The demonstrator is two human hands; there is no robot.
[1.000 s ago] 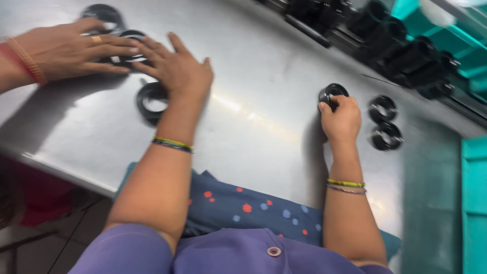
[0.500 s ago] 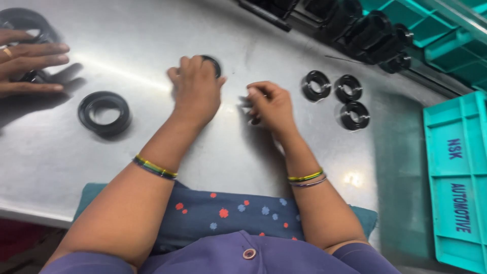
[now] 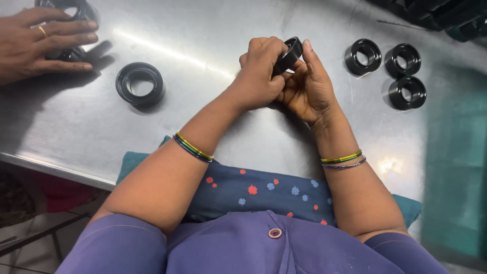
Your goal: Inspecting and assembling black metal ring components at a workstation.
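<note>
Black ring (image 3: 290, 53) half hidden behind fingers (image 3: 264, 50); co-worker's hand (image 3: 43, 43) cut by left edge, covering dark ring (image 3: 71, 10).

head cam | looks steeply down | close over steel table (image 3: 213, 30) | single view

Worktop (image 3: 203, 35): bare brushed steel, glare streak across middle. Large black ring (image 3: 140, 83) laid flat at left. Three smaller black rings clustered at right: one (image 3: 363, 56) nearest centre, second (image 3: 403, 60) just beside it, third (image 3: 407, 92) below. Further black rings (image 3: 71, 10) partly covered by co-worker's hand (image 3: 43, 43), upper left.
</note>
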